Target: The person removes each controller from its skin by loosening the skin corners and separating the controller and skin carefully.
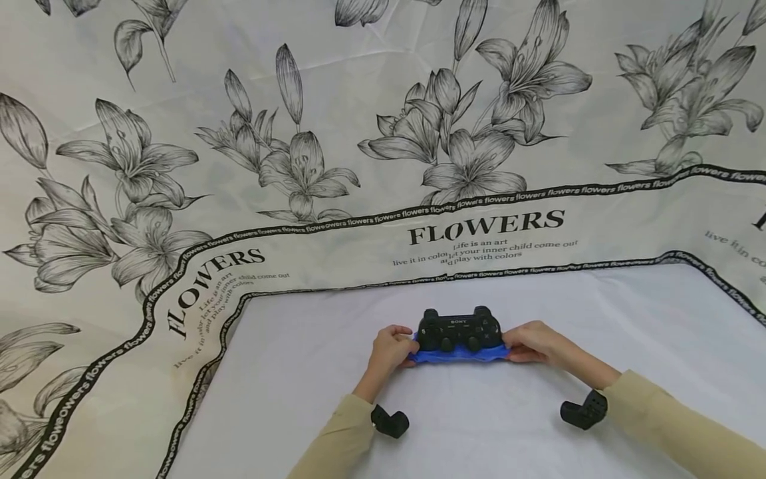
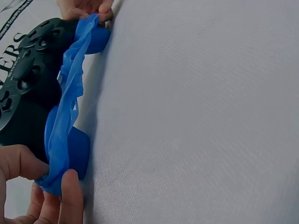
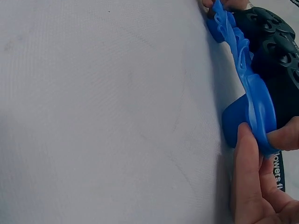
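Note:
A black Sony game controller (image 1: 459, 324) sits partly inside a blue stretchy skin (image 1: 461, 354), its sticks and button face bare. The skin wraps the two handle ends, while its rim bunches in a twisted band along the controller's near side in the left wrist view. My left hand (image 1: 393, 349) pinches the skin's rim at the left handle, thumb inside and fingers outside. At the opposite handle, my right hand (image 1: 535, 342) grips the rim the same way; the right wrist view shows its thumb tucked over the blue edge (image 3: 262, 105).
A white cloth surface (image 1: 479, 426) lies under the hands. Behind and to the left stands a pale cloth printed with flowers (image 1: 473, 159) and black lettered borders. Black wrist-worn devices hang by the left sleeve (image 1: 341, 436) and the right sleeve (image 1: 664, 416).

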A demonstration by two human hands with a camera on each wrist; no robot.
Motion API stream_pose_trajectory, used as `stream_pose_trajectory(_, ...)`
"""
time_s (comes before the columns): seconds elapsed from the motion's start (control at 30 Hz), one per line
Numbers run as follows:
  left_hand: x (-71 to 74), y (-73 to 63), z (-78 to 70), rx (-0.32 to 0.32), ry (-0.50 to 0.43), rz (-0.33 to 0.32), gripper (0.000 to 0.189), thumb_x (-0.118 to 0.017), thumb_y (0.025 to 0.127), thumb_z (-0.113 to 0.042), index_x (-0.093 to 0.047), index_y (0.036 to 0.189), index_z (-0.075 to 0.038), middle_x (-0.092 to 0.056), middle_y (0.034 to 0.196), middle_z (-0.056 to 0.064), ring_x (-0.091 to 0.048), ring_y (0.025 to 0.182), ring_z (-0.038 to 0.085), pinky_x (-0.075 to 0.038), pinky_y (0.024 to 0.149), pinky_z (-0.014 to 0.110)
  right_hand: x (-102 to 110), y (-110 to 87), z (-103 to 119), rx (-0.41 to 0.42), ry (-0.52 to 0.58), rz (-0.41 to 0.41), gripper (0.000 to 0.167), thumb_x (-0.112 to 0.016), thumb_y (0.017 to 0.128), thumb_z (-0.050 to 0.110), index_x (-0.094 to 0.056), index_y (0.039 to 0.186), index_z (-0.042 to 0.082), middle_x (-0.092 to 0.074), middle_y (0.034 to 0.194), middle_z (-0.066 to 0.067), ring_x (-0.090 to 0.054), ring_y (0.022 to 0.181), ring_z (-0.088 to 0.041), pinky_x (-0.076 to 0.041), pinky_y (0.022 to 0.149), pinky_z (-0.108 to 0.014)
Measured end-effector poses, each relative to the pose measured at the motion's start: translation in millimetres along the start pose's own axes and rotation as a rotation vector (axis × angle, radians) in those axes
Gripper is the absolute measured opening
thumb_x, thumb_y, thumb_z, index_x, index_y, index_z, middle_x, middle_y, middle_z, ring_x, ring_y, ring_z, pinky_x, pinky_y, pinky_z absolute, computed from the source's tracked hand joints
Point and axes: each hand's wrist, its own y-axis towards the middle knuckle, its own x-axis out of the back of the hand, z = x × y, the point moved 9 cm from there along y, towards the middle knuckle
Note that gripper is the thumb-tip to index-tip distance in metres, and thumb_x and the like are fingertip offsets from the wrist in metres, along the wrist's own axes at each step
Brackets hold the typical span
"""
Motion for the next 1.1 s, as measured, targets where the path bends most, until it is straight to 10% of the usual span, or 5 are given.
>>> stream_pose_trajectory(0.67,1.6,-0.9,-3.0,0.033,0.102,-0.010,0.024,-0.069,0.072,0.004,-0.066,0.094,-0.004,-0.065,0.074,0.003,-0.055,0.051,0.009,-0.052,0.047,0.021,5.2,-2.4,2.3,0.078,-0.228,-0.088,0.038,-0.062,0.081,0.008,-0.054,0.112,-0.013,-0.063,0.073,-0.002,-0.061,0.058,-0.007,-0.054,0.056,-0.021)
stream_pose_trajectory(1.1,1.4,0.3,0.7,-0.062,0.098,-0.015,0.026,-0.070,0.072,0.004,-0.065,0.096,-0.005,-0.067,0.079,0.004,-0.059,0.058,0.010,-0.053,0.050,0.023,2.0,-10.2,6.8,0.148,-0.269,-0.143,0.036,-0.062,0.079,0.008,-0.056,0.110,-0.009,-0.064,0.076,-0.002,-0.061,0.061,-0.010,-0.055,0.058,-0.024)
